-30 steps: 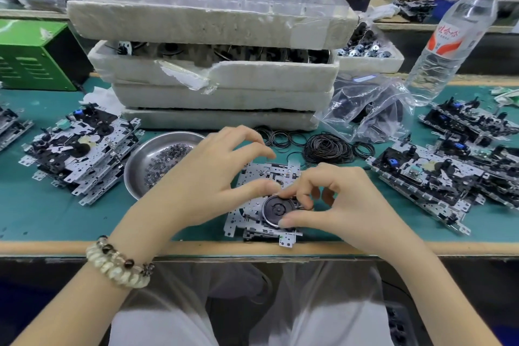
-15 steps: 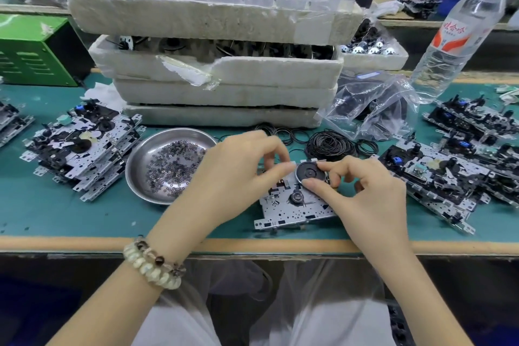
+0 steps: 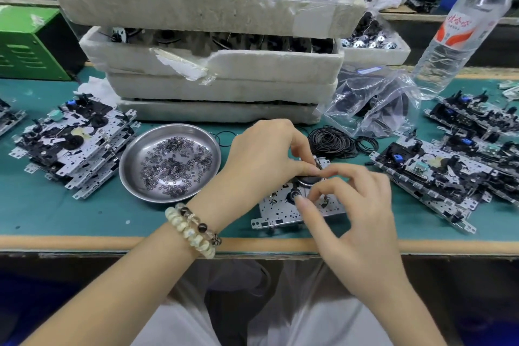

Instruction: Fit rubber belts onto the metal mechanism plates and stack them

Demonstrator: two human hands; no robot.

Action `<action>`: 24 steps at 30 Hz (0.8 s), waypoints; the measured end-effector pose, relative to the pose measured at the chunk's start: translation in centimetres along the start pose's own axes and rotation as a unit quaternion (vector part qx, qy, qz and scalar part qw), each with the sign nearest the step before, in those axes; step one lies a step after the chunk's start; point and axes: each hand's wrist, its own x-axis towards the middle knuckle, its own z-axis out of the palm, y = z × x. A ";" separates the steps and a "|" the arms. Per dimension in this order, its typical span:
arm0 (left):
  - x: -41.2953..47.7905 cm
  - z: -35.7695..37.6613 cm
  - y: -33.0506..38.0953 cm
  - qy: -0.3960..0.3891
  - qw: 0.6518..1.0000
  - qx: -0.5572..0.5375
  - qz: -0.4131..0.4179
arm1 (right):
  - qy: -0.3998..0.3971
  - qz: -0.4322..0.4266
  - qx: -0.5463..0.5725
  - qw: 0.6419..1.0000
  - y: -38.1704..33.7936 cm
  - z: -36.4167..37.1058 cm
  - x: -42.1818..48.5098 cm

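A perforated metal mechanism plate lies on the green mat near the front edge, with a black flywheel on it. My left hand pinches at the flywheel's far rim. My right hand hovers over the plate's right part, fingers curled, index tip touching a small pulley. Any belt between the fingers is hidden. Loose black rubber belts lie in a heap just behind. Stacked plates sit at the left and at the right.
A steel dish of small washers stands left of the hands. White foam trays are piled behind, with a clear plastic tray on top. A plastic bag, a water bottle and a green box stand around.
The plate was turned so the flywheel went from its near side to its far side. My right hand's index finger came down onto the small pulley, and my left hand stays at the flywheel.
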 end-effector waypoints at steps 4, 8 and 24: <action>0.3 0.0 -0.1 -0.013 1.000 -0.010 -0.005 | -0.025 -0.020 0.000 0.999 -1.6 1.2 -0.7; 0.1 0.1 -0.3 -0.010 0.999 -0.031 0.003 | -0.045 -0.085 -0.101 0.990 -2.2 1.2 -0.8; -1.3 -0.4 -2.0 0.021 0.959 0.075 0.274 | -0.044 0.118 -0.079 0.989 3.1 -3.8 -0.5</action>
